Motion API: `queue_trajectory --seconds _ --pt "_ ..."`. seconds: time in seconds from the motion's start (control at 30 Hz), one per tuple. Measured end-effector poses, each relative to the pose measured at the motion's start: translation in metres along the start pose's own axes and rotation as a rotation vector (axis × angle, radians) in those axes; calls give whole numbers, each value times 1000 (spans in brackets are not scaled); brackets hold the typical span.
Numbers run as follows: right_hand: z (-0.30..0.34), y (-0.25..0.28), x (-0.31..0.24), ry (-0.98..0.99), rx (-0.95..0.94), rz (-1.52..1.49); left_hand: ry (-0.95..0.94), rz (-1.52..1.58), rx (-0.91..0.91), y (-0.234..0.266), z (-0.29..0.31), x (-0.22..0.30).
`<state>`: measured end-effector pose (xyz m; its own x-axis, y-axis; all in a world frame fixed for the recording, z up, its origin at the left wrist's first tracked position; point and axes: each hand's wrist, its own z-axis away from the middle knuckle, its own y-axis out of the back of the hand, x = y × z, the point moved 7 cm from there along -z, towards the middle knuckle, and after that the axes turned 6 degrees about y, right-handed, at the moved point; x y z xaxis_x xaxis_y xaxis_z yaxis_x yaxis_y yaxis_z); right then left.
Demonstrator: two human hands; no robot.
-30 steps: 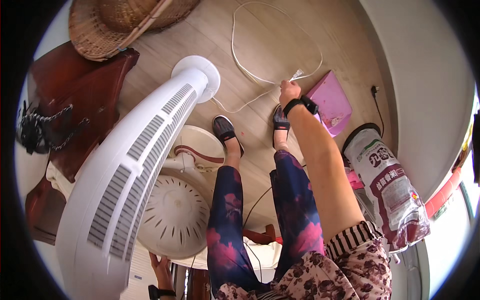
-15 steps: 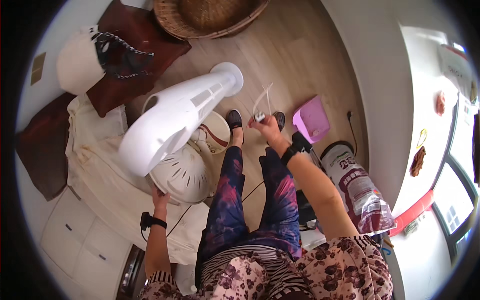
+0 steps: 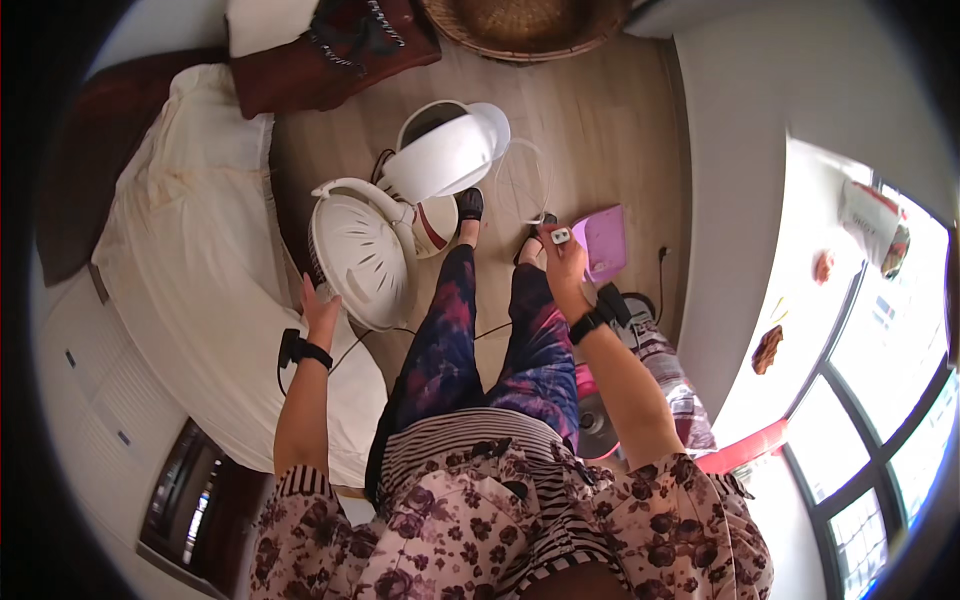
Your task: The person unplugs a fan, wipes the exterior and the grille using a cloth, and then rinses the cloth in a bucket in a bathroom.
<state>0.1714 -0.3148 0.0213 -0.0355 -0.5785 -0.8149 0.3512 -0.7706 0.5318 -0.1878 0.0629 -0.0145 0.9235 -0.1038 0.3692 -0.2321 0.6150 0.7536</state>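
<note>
My left hand point(image 3: 319, 311) is at the lower left rim of a round white dish-shaped heater point(image 3: 365, 255) with radial slots, its thumb and fingers on either side of the edge. The heater's round base point(image 3: 436, 226) has a reddish-brown band. My right hand point(image 3: 567, 272) is closed on a small white socket block point(image 3: 560, 236) with dark holes. A thin white cord point(image 3: 523, 187) curves over the floor beyond it. Past the heater is a tall white hollow-headed appliance point(image 3: 445, 160), like a bladeless fan.
A cream cloth point(image 3: 200, 230) covers furniture at left. A pink-purple dustpan-like tray point(image 3: 607, 240) lies beside my foot. Farther off are a wicker basket point(image 3: 610, 35) and a dark red cover point(image 3: 290, 85). A printed bag point(image 3: 680, 385) stands at right; a dark cord crosses the floor.
My view has shifted. The tall white appliance now appears shorter and farther off, uncovering the heater. My left hand has moved farther away; my right hand has swung slightly right with the socket block.
</note>
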Motion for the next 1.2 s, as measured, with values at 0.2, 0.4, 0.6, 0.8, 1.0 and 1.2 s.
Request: queue_trajectory --seconds 0.2,0.4,0.6,0.8,1.0,1.2 --pt "56 24 -25 -99 9 -424 -157 -233 240 27 -7 51" --pt "63 43 -103 -137 -81 -690 -527 92 130 2 19 181" --pt "77 60 -180 -162 -207 -793 -1024 362 -551 -24 147 327" --pt "83 80 -197 -129 -235 -892 -981 128 -1043 -115 205 296" --pt "106 104 -195 -152 -214 -989 -1011 11 -964 -156 142 211" --pt "92 117 -176 -89 -152 -1022 -809 -46 -1282 -173 160 209"
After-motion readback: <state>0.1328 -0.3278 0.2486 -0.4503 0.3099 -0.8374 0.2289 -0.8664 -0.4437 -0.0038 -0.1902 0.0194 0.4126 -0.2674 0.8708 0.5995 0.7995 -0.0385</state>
